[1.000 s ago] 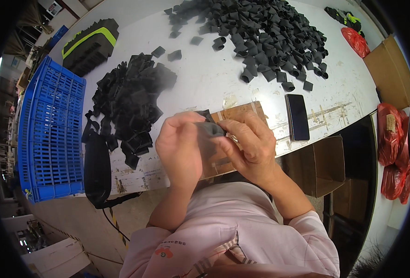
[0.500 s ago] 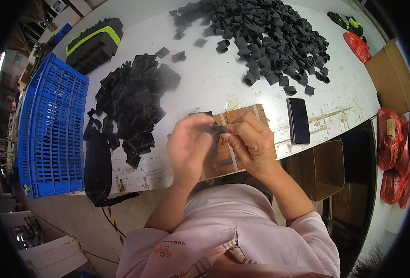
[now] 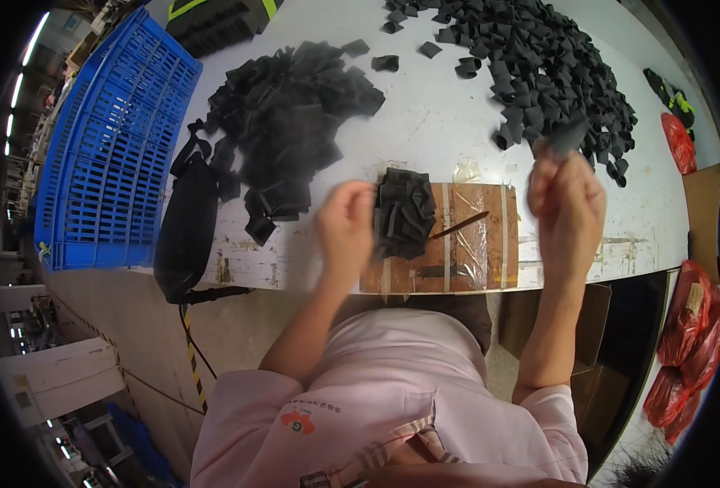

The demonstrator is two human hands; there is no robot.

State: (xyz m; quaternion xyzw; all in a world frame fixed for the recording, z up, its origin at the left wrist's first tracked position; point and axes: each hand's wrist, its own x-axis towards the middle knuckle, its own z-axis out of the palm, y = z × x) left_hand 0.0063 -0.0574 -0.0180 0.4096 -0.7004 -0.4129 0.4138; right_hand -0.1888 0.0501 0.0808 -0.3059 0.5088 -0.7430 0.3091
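My right hand (image 3: 569, 195) is raised at the right, blurred by motion. Its fingers are closed on a small black fabric loop (image 3: 568, 137), in front of a large heap of similar black loops (image 3: 539, 73). At the left edge of a bunched stack of black fabric pieces (image 3: 404, 213) is my left hand (image 3: 347, 224), its fingers curled closed; whatever they may hold is hidden. The stack lies on a brown taped cardboard piece (image 3: 498, 244), beside a thin dark stick (image 3: 462, 224). Flat black pieces form a second heap (image 3: 287, 130) beyond my left hand.
A blue plastic crate (image 3: 116, 154) stands on the left of the white table (image 3: 433, 106), beside a black pouch (image 3: 187, 224). A black bundle with a yellow-green band (image 3: 221, 20) lies at far left. Red plastic bags (image 3: 685, 342) hang at right, near cardboard boxes (image 3: 709, 203).
My hands have parted; the right has carried a black piece right and away toward the large heap. The stack and stick now show. My view has shifted, and the phone is out of sight.
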